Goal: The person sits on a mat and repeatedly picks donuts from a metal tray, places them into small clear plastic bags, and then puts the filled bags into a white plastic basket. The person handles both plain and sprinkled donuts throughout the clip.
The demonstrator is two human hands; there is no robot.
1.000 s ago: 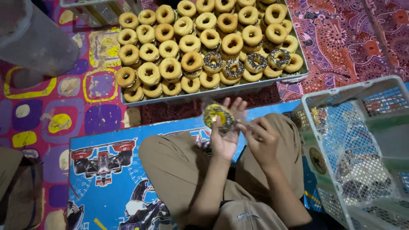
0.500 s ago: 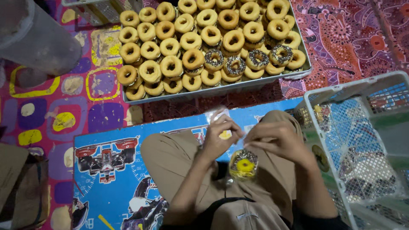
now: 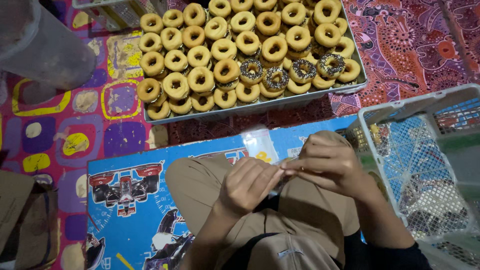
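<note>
dim warm indoor light, soft shadows, slight blur, grey blurred shape top left, edges bowed

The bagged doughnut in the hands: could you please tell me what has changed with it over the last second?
It was held up on the left hand, then lowered to the lap; now it is hidden, and both hands, the right hand too, pinch the clear plastic bag together. The tray of doughnuts and white crate stayed put.

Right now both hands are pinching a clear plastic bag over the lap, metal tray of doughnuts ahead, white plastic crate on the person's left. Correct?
Not quite. The white plastic crate is on the person's right, as the head view shows. Both the left hand and the right hand do pinch the clear plastic bag over the lap, with the metal tray of doughnuts ahead.
</note>
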